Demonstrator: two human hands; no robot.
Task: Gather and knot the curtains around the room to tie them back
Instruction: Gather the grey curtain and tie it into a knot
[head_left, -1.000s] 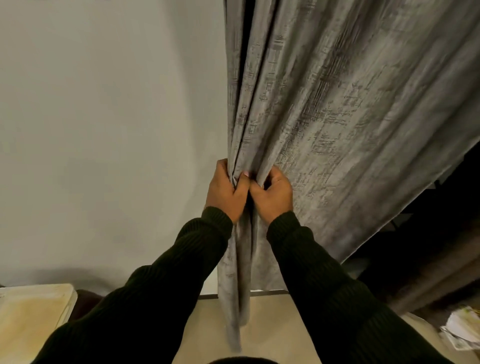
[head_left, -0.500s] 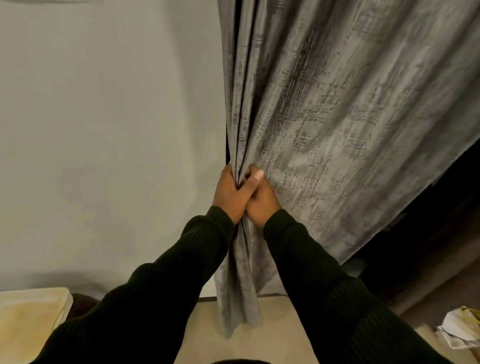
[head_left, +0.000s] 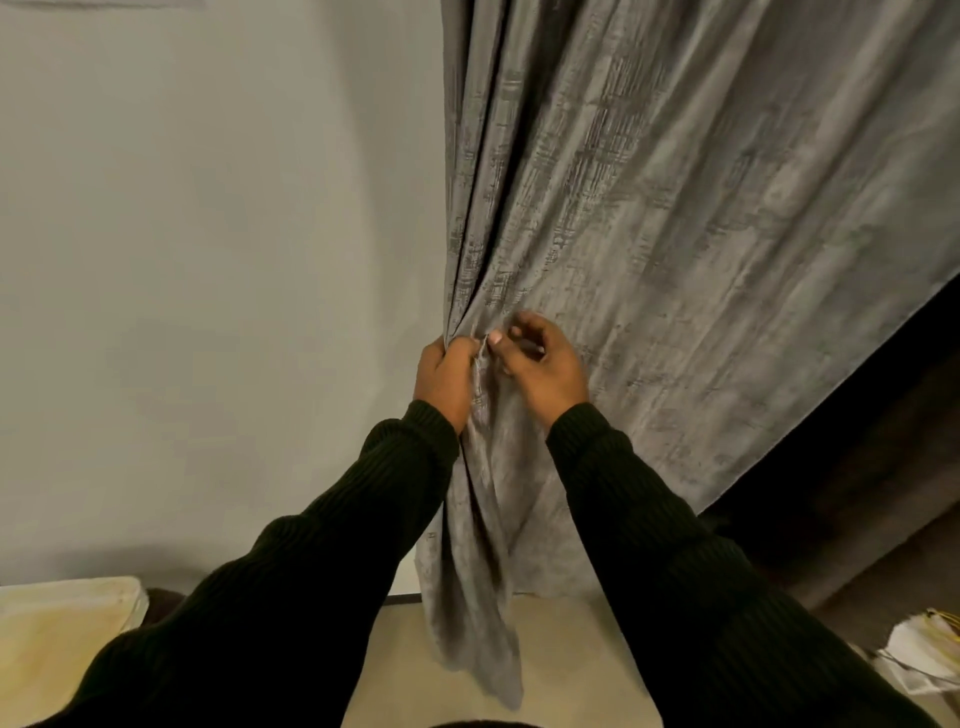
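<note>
A grey textured curtain (head_left: 649, 218) hangs down the right half of the view, beside a plain pale wall (head_left: 208, 234) on its left. Its left edge is bunched into narrow folds. The left hand (head_left: 444, 376) grips those folds with its fingers curled round the gathered cloth at the curtain's left edge. The right hand (head_left: 540, 366) sits just to the right of it against the curtain, fingers bent and the thumb tip meeting the cloth close to the left hand; it appears to pinch a fold, though the contact is partly hidden. Both arms wear dark ribbed sleeves (head_left: 649, 519). Below the hands the gathered part of the curtain hangs as a loose tail, ending above a beige floor (head_left: 571, 649). Left of the curtain's tail, at the low edge, lies a pale cream flat surface (head_left: 62, 634). Right of the curtain, low down, lies a crumpled white bundle (head_left: 924, 660); what it is cannot be told.
</note>
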